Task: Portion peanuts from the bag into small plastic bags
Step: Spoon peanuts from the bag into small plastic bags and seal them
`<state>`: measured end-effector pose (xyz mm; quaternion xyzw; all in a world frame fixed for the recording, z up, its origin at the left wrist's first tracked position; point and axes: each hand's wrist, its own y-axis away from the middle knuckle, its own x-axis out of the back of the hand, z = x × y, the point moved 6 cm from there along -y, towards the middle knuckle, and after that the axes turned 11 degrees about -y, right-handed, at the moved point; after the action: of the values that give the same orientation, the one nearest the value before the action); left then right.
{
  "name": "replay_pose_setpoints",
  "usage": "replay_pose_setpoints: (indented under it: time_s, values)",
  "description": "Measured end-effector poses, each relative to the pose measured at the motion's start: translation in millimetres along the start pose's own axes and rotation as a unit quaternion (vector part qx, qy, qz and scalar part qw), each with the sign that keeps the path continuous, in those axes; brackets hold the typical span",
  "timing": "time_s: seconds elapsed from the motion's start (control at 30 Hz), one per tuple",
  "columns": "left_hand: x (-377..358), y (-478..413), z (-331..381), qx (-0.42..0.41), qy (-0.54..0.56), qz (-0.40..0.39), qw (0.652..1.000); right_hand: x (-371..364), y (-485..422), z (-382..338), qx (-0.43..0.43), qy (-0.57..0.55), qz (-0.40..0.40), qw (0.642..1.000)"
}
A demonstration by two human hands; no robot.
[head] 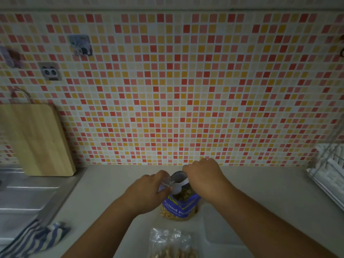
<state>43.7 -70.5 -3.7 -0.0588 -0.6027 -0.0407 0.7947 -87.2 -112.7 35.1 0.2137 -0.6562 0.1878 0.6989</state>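
A blue peanut bag (179,206) stands open on the counter, with peanuts visible inside its mouth. My left hand (149,190) grips a small clear plastic bag (165,184) held against the left side of the peanut bag's opening. My right hand (203,175) holds a white spoon (179,185) whose bowl dips toward the open mouth. A small plastic bag filled with peanuts (173,244) lies on the counter near the front edge, below the blue bag.
A steel sink (24,196) lies at the left with a striped cloth (35,237) over its front corner. A wooden cutting board (37,140) leans on the tiled wall. A white dish rack (327,170) stands at the right. Flat clear plastic bags (219,224) lie right of the peanut bag.
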Motion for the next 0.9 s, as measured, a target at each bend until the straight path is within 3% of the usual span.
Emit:
replay_pose_setpoints:
  time_s: [0.2, 0.33, 0.5, 0.77, 0.9]
  values:
    - [1.1, -2.0, 0.5, 0.021, 0.105, -0.013, 0.994, -36.0, -14.3, -9.1, -0.051, 0.024, -0.161, 0.985]
    - [1.1, -1.9, -1.4, 0.026, 0.134, -0.018, 0.991, -58.8, -11.7, -9.8, -0.218, -0.187, -0.232, 0.929]
    - [-0.1, -1.0, -4.4, 0.021, 0.131, -0.018, 0.991, -57.5, -8.1, -4.8, -0.288, -0.315, -0.197, 0.883]
    - [1.6, 0.6, -6.2, 0.023, 0.135, -0.009, 0.991, -63.4, 0.6, 36.5, -0.300, -0.356, -0.054, 0.883]
    - [8.6, 0.9, -13.2, 0.052, 0.151, 0.026, 0.987, -71.7, 5.4, 48.2, -0.293, -0.331, -0.147, 0.885]
